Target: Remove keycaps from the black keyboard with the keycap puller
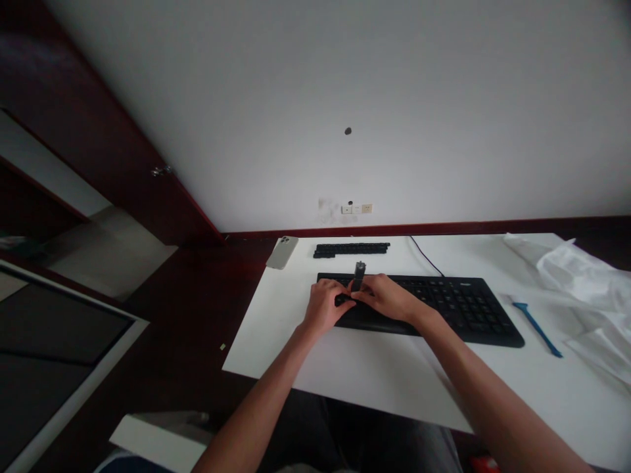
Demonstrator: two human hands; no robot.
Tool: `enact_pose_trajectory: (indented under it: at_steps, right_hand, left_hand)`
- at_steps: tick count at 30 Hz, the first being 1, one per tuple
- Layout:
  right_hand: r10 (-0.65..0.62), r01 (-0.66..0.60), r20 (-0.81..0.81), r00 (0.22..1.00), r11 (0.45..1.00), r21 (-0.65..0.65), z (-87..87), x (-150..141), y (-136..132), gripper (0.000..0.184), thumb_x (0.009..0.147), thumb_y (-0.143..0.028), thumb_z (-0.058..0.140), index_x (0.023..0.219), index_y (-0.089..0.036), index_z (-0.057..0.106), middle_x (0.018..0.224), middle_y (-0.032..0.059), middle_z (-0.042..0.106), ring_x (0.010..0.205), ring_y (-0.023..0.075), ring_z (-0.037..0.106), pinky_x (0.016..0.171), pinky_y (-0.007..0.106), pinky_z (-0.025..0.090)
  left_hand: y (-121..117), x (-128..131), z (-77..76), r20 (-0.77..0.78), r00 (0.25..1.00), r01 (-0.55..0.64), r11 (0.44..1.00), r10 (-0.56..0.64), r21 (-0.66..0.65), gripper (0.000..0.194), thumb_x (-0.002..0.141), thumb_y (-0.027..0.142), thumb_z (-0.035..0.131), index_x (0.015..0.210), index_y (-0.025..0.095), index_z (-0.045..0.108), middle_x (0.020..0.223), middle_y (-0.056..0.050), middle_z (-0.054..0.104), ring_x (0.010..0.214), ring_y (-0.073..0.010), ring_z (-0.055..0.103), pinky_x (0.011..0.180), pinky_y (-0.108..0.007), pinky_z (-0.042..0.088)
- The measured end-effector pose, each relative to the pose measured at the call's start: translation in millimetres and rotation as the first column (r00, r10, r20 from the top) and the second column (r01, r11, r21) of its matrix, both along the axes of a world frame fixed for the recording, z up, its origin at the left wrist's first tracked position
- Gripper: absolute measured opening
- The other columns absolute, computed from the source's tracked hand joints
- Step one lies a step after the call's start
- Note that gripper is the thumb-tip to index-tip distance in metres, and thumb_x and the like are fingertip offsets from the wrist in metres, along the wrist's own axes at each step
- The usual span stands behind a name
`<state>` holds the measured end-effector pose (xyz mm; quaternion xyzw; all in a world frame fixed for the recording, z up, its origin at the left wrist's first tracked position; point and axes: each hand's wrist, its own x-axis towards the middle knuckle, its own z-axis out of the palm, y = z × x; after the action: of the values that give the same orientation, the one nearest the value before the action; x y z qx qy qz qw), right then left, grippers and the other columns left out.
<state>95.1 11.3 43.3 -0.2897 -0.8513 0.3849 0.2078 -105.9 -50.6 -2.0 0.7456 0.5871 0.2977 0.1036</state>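
A black keyboard (476, 315) lies on the white table, with both hands over its left part. My right hand (384, 293) is closed around a slim black tool (359, 276) that stands nearly upright, its greyish end pointing up. Close beside it, my left hand (326, 303) is closed, thumb and fingertips pinched by a small dark piece at the tool's lower end. Whether that piece is a loose keycap or part of the keyboard I cannot tell. The fingers hide the tool's lower end and the keys beneath.
Rows of black keycaps (351, 249) lie behind the keyboard. A phone (282, 253) rests at the table's back left corner. To the right are a blue plastic pry tool (537, 330) and crumpled white plastic (582, 272). The keyboard cable (426, 256) runs toward the wall.
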Motion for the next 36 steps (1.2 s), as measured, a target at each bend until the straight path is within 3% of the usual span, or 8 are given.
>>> enact_pose_trajectory:
  at_steps: [3, 6, 10, 13, 19, 22, 26, 36]
  right_hand:
    - [-0.035, 0.03, 0.041, 0.999, 0.993, 0.114, 4.5, -8.2, -7.4, 0.02, 0.096, -0.032, 0.059, 0.087, -0.019, 0.07, 0.081, 0.0071, 0.072, 0.07, 0.0208, 0.063, 0.067, 0.031, 0.045]
    - [-0.02, 0.012, 0.051, 0.999, 0.99, 0.139, 9.1, -7.8, -9.4, 0.019, 0.096, -0.031, 0.058, 0.087, -0.019, 0.069, 0.083, 0.0077, 0.072, 0.072, 0.0219, 0.063, 0.069, 0.032, 0.046]
    - [0.033, -0.033, 0.007, 0.999, 0.999, 0.022, 12.4, 2.7, -4.9, 0.022, 0.097, -0.033, 0.057, 0.102, -0.021, 0.075, 0.096, 0.008, 0.077, 0.084, 0.0244, 0.069, 0.079, 0.034, 0.05]
    - [0.0, 0.0, -0.014, 1.0, 0.999, -0.036, 8.1, 9.7, 1.3, 0.027, 0.097, -0.038, 0.058, 0.106, -0.02, 0.075, 0.094, 0.0063, 0.077, 0.082, 0.0238, 0.069, 0.076, 0.033, 0.051]
    - [-0.189, 0.182, -0.147, 0.971, 0.982, -0.058, -15.3, 16.3, 19.8, 0.035, 0.096, -0.047, 0.06, 0.108, -0.018, 0.074, 0.097, 0.0066, 0.077, 0.087, 0.0252, 0.07, 0.082, 0.037, 0.054]
    - [-0.311, 0.289, -0.209, 0.927, 0.949, -0.128, -31.2, 19.6, 31.1, 0.039, 0.094, -0.052, 0.061, 0.109, -0.018, 0.073, 0.097, 0.0084, 0.077, 0.091, 0.0274, 0.072, 0.086, 0.04, 0.056]
    - [-0.383, 0.322, -0.288, 0.878, 0.916, -0.237, -45.7, 21.4, 40.0, 0.042, 0.092, -0.055, 0.063, 0.109, -0.017, 0.07, 0.094, 0.0095, 0.078, 0.088, 0.0262, 0.073, 0.085, 0.04, 0.058]
    - [-0.453, 0.317, -0.352, 0.819, 0.869, -0.38, -46.2, 20.4, 42.4, 0.05, 0.086, -0.062, 0.068, 0.104, -0.016, 0.068, 0.095, 0.0129, 0.077, 0.089, 0.0264, 0.073, 0.076, 0.039, 0.06]
  left_hand:
    - [0.0, -0.8, 0.8, -0.008, 1.0, -0.004, 1.0, 0.004, -0.011, 0.019, 0.084, 0.039, 0.081, 0.094, 0.023, 0.075, 0.098, -0.005, 0.074, 0.103, -0.0264, 0.064, 0.089, -0.04, 0.046]
    - [-0.8, -0.5, 2.4, 0.007, 1.0, 0.009, 1.0, -0.009, -0.011, 0.019, 0.086, 0.041, 0.079, 0.096, 0.025, 0.076, 0.099, -0.004, 0.074, 0.103, -0.0261, 0.064, 0.09, -0.04, 0.046]
    - [-2.3, 1.5, 4.2, 0.017, 1.0, 0.006, 1.0, -0.006, -0.007, 0.018, 0.082, 0.037, 0.083, 0.095, 0.026, 0.077, 0.1, -0.003, 0.075, 0.104, -0.0253, 0.063, 0.092, -0.04, 0.044]
    - [-2.8, 3.1, 5.4, 0.016, 1.0, -0.002, 1.0, 0.002, -0.004, 0.016, 0.082, 0.033, 0.083, 0.096, 0.028, 0.077, 0.1, -0.002, 0.074, 0.104, -0.0242, 0.062, 0.092, -0.041, 0.044]
    - [-3.4, 3.5, 9.1, 0.021, 1.0, -0.005, 1.0, 0.005, -0.008, 0.016, 0.084, 0.028, 0.081, 0.099, 0.028, 0.077, 0.1, -0.001, 0.073, 0.104, -0.0235, 0.062, 0.094, -0.04, 0.045]
    - [-3.8, 1.3, 10.9, 0.031, 0.999, 0.027, 1.0, -0.027, -0.008, 0.021, 0.085, 0.026, 0.079, 0.106, 0.029, 0.076, 0.105, -0.001, 0.072, 0.106, -0.0226, 0.063, 0.096, -0.039, 0.045]
    - [-3.2, -1.5, 11.6, 0.009, 0.997, 0.083, 0.996, -0.083, -0.014, 0.013, 0.089, 0.026, 0.075, 0.101, 0.03, 0.078, 0.108, -0.001, 0.072, 0.107, -0.0219, 0.062, 0.098, -0.039, 0.044]
    - [5.6, -6.3, 15.2, -0.055, 0.987, 0.152, 0.987, -0.154, -0.049, 0.019, 0.089, 0.034, 0.076, 0.108, 0.03, 0.079, 0.11, -0.003, 0.072, 0.107, -0.0228, 0.06, 0.097, -0.039, 0.045]
